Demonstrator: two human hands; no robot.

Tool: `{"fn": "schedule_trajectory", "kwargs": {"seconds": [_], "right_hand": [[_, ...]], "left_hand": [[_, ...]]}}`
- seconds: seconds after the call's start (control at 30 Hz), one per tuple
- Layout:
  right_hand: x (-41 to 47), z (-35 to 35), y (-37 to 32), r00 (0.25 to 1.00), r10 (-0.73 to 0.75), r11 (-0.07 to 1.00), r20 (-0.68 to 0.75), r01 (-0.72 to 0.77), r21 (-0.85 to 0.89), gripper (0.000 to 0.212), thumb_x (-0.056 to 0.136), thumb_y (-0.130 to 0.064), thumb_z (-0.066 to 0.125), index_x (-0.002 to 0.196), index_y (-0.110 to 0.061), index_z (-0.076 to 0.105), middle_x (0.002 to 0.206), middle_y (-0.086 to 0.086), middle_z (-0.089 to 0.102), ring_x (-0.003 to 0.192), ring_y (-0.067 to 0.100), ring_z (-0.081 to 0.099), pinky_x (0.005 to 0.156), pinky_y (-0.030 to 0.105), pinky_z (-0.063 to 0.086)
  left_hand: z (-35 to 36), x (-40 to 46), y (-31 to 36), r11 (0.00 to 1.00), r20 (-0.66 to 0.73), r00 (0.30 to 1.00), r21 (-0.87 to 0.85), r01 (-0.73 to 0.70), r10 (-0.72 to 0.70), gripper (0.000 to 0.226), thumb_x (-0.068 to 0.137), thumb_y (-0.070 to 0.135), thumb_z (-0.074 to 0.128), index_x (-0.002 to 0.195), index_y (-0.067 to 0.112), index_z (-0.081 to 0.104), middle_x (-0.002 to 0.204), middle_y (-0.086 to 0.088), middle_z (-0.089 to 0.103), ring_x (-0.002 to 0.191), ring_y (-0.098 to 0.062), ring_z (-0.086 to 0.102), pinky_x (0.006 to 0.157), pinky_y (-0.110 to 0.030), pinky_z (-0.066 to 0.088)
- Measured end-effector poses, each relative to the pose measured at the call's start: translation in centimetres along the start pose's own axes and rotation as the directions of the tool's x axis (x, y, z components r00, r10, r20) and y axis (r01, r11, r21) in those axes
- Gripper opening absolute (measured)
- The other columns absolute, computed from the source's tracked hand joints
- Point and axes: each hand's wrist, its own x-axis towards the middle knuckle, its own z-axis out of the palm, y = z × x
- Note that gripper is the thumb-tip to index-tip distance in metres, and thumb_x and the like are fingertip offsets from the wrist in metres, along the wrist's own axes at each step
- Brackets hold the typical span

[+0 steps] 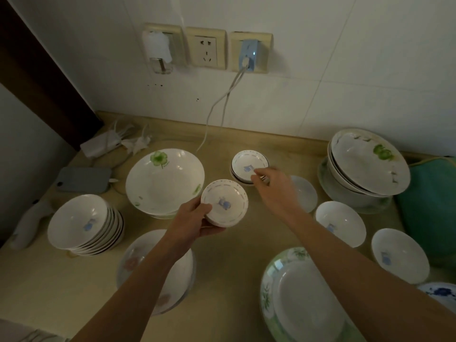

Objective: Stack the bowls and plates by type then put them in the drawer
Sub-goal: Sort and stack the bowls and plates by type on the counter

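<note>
My left hand (195, 219) grips a small white saucer with a blue mark (225, 202), held above the counter. My right hand (272, 187) reaches to a low stack of the same small saucers (249, 162) and pinches its near rim. A stack of several white bowls (81, 224) sits at the left. A large clover-print bowl (164, 180) stands behind the held saucer. Single white bowls lie at the right (340, 223) (399, 255). A flower-print plate stack (170, 282) lies under my left forearm.
A green-rimmed plate stack (291, 299) sits at the front right. Large bowls are piled at the back right (365, 161) beside a teal cloth (431, 206). A phone (84, 180), chargers and cables lie at the back left under wall sockets (206, 48).
</note>
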Motion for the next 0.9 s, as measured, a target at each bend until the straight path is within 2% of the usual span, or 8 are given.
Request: {"fn": "schedule_trajectory", "kwargs": {"seconds": [0.07,0.13,0.27,0.5,0.6,0.67,0.8,0.9], "right_hand": [[1.2,0.1,0.4,0.999,-0.016,0.995,0.045,0.021,-0.097,0.035,0.101,-0.026,0.060,0.133,-0.014,0.065,0.138,0.004,0.060,0.121,0.022,0.058,0.101,0.035,0.046],[1.9,0.5,0.6,0.995,-0.032,0.982,0.093,0.048,-0.180,0.034,0.100,-0.023,0.062,0.132,-0.013,0.066,0.139,0.005,0.058,0.124,0.023,0.056,0.104,0.040,0.047],[2.4,1.2,0.8,0.987,-0.047,0.952,0.154,0.091,-0.292,0.029,0.100,-0.019,0.061,0.127,-0.013,0.070,0.132,0.004,0.062,0.118,0.024,0.058,0.101,0.043,0.050],[3.1,1.7,0.7,0.984,-0.071,0.924,0.161,0.126,-0.362,0.025,0.101,-0.014,0.058,0.120,-0.012,0.073,0.128,0.003,0.058,0.111,0.027,0.059,0.090,0.046,0.054],[3.6,1.7,0.8,0.989,-0.092,0.948,0.115,0.122,-0.294,0.018,0.099,-0.010,0.058,0.107,-0.008,0.075,0.118,0.006,0.061,0.106,0.026,0.059,0.087,0.042,0.053],[3.7,1.5,0.5,0.995,-0.085,0.978,0.053,0.093,-0.188,0.015,0.100,-0.009,0.058,0.102,-0.007,0.073,0.113,0.007,0.061,0.101,0.023,0.059,0.085,0.033,0.049],[3.1,0.2,-0.9,0.998,-0.047,0.999,-0.045,0.048,0.022,0.008,0.100,-0.013,0.060,0.098,-0.020,0.064,0.104,-0.002,0.058,0.082,0.004,0.052,0.069,0.011,0.037],[1.6,-1.1,-1.7,0.992,-0.115,0.989,-0.051,0.119,0.089,0.005,0.099,-0.013,0.061,0.099,-0.017,0.064,0.102,-0.003,0.058,0.081,0.009,0.057,0.067,0.011,0.040]], "left_hand": [[-0.6,0.0,-0.2,1.000,-0.022,1.000,-0.004,0.009,-0.009,0.030,0.101,0.009,0.050,0.123,0.019,0.068,0.118,-0.009,0.072,0.101,-0.032,0.073,0.072,-0.042,0.062],[-1.0,-0.1,-0.3,1.000,-0.036,0.999,-0.014,0.018,-0.018,0.029,0.101,0.009,0.050,0.122,0.017,0.068,0.120,-0.011,0.071,0.104,-0.032,0.072,0.073,-0.043,0.062],[-1.3,-0.3,-0.1,0.999,-0.046,0.999,-0.028,0.024,-0.025,0.031,0.102,0.010,0.050,0.129,0.013,0.064,0.124,-0.011,0.068,0.109,-0.034,0.069,0.074,-0.043,0.062],[-1.4,-0.3,0.7,0.999,-0.049,0.999,-0.047,0.008,-0.011,0.031,0.102,0.010,0.049,0.130,0.014,0.064,0.120,-0.009,0.071,0.102,-0.029,0.073,0.073,-0.042,0.062],[-1.2,-0.2,0.7,0.998,-0.060,0.998,-0.062,0.008,-0.012,0.031,0.102,0.011,0.051,0.130,0.016,0.065,0.120,-0.008,0.071,0.103,-0.028,0.073,0.073,-0.041,0.062],[-1.1,-0.1,0.7,0.998,-0.068,0.998,-0.062,0.007,-0.011,0.030,0.102,0.012,0.051,0.128,0.016,0.065,0.119,-0.008,0.071,0.104,-0.028,0.072,0.073,-0.041,0.062],[-0.3,0.3,0.6,0.996,-0.069,0.997,-0.084,0.019,-0.025,0.025,0.103,0.012,0.050,0.124,0.017,0.063,0.119,-0.008,0.069,0.106,-0.029,0.070,0.072,-0.040,0.063],[0.3,0.7,0.7,0.993,-0.051,0.998,-0.118,0.031,-0.037,0.026,0.104,0.014,0.051,0.127,0.014,0.062,0.119,-0.011,0.069,0.105,-0.030,0.071,0.072,-0.039,0.062]]}}
